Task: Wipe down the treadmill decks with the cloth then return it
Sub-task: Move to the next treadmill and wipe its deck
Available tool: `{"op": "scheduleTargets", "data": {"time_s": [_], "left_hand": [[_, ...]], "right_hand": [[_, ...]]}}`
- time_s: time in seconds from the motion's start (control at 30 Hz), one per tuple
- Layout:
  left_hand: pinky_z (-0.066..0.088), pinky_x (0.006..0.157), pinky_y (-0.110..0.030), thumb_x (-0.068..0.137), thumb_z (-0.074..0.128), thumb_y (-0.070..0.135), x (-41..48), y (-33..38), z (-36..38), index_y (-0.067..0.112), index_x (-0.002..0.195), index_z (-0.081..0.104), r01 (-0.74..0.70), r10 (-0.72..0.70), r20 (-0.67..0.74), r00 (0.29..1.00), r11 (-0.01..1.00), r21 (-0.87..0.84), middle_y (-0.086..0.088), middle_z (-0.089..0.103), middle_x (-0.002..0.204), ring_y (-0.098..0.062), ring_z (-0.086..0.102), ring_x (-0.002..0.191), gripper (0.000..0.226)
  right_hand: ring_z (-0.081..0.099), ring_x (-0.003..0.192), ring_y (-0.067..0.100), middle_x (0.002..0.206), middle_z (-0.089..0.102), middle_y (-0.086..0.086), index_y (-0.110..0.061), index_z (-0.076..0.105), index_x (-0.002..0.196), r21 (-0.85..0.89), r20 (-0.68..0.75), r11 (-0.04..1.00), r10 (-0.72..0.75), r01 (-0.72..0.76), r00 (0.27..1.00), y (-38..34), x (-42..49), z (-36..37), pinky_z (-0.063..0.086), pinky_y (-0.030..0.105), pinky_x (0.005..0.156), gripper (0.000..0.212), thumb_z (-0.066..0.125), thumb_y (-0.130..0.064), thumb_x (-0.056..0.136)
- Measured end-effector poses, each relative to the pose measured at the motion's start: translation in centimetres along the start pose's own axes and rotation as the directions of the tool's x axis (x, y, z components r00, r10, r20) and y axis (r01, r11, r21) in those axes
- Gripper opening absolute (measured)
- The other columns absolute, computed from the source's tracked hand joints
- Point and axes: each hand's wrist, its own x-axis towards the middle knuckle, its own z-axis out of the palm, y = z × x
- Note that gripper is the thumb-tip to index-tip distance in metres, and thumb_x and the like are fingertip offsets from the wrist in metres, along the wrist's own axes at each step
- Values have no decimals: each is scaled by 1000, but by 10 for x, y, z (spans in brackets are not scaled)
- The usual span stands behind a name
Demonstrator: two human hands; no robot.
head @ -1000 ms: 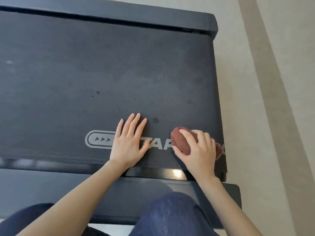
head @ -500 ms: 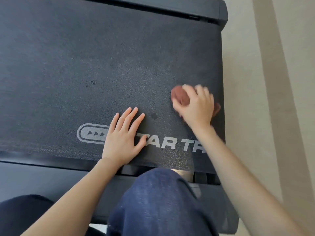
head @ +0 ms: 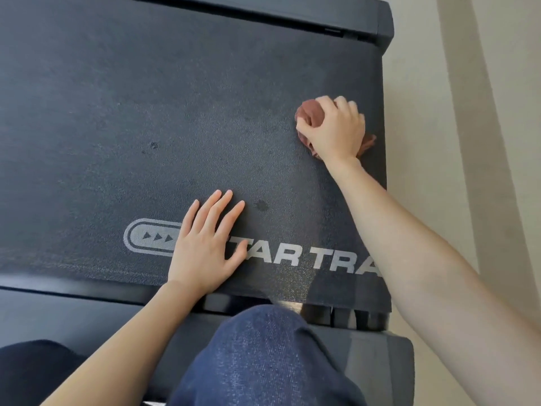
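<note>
Treadmill deck of dark grey, grainy belt material [head: 146, 112] fills most of my feed. It runs off the left side of the frame and ends on the right in a straight edge against the pale beige floor [head: 424, 142]. A smooth dark grey side rail [head: 263, 11] lies along its far side. A matching near rail [head: 58, 317] borders the side closest to me, and a knee in dark blue denim [head: 263, 361] sits in front of it.

The open room is on the left, where the belt lies bare from the middle outward. It is marked by a larger dark spot [head: 261, 205] just beside the left fingertips and a smaller dark spot [head: 154, 145] farther left. White printed lettering with an arrow badge [head: 307, 259] runs along the near edge.

The left grip [head: 205, 241], a bare hand, lies flat and wide on the belt. Its fingers are straight and slightly spread, covering part of the lettering and holding nothing.

The right grip [head: 333, 127], arm stretched out, is curled around the bunched reddish-brown cloth [head: 310, 112] and presses it onto the belt. The cloth sits near the belt's right edge, roughly midway between the two rails. A fold of it pokes out by the wrist, just short of that edge, so only a narrow strip of belt lies to its right.
</note>
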Motion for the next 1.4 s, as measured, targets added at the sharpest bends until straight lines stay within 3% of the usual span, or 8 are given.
{"op": "scheduleTargets", "data": {"time_s": [0.1, 0.3, 0.43, 0.67, 0.8, 1.03, 1.17, 1.4], "left_hand": [[17, 115, -47, 88, 37, 48, 0, 0, -1, 17, 141, 41, 1, -2, 10, 1000, 1000, 10, -6, 35, 150, -23, 23, 142, 62], [18, 115, -48, 87, 37, 47, 1, 2, -3, 15, 140, 42, 10, -10, 11, 1000, 1000, -4, -7, 34, 150, -23, 24, 142, 62], [18, 115, -48, 87, 37, 47, 2, 1, 1, 16, 140, 42, -6, 6, 1, 1000, 1000, -1, -7, 34, 150, -23, 24, 141, 62], [17, 116, -47, 89, 37, 47, 1, 1, -1, 16, 141, 41, -13, 13, 13, 1000, 1000, 9, -7, 33, 150, -23, 23, 142, 61], [14, 117, -46, 89, 35, 44, -1, 1, -7, 15, 142, 39, -28, 28, 18, 999, 999, -26, -5, 30, 152, -20, 19, 143, 60], [11, 116, -51, 88, 29, 41, -15, -60, -29, 10, 137, 45, 134, -132, -67, 989, 991, 21, -3, 36, 149, -20, 25, 141, 60], [9, 115, -53, 89, 23, 46, -28, -112, -36, 15, 143, 37, 227, -227, -12, 974, 971, 79, -1, 29, 153, -20, 19, 143, 64], [9, 116, -49, 90, 24, 45, -31, -115, -29, 19, 144, 35, 234, -232, -37, 972, 970, 62, 2, 28, 153, -18, 16, 143, 61]], "right_hand": [[53, 100, 29, 107, 63, 7, -23, 62, 115, 32, 20, 999, -27, 27, 999, -1, -10, -6, 38, 37, 79, 50, 53, -56, 79], [50, 75, 27, 81, 57, 3, -20, 67, 93, 202, -7, 938, -286, 282, 958, 10, -183, -51, 35, 36, 66, 36, 64, -48, 70], [52, 75, 23, 83, 59, 1, -22, 68, 94, 231, -20, 879, -424, 416, 906, 11, -173, -43, 36, 33, 65, 36, 65, -49, 70], [51, 102, 29, 108, 60, 4, -26, 59, 115, 73, 43, 976, -209, 205, 977, -31, -9, 3, 38, 38, 80, 48, 55, -55, 77], [51, 102, 28, 109, 61, 4, -24, 59, 117, 43, 36, 980, -195, 193, 980, -45, -8, 2, 36, 36, 79, 46, 54, -52, 80], [52, 79, 24, 91, 61, 1, -23, 68, 99, 265, -18, 812, -536, 521, 844, -28, -191, -41, 38, 37, 68, 39, 64, -50, 72], [53, 75, 23, 85, 60, 0, -24, 69, 96, 290, -11, 747, -623, 598, 782, -30, -192, -37, 40, 35, 63, 38, 66, -49, 68], [54, 96, 30, 103, 60, 7, -23, 63, 112, 140, 12, 928, -350, 345, 937, -99, -23, 13, 40, 36, 75, 45, 61, -51, 76]]}}
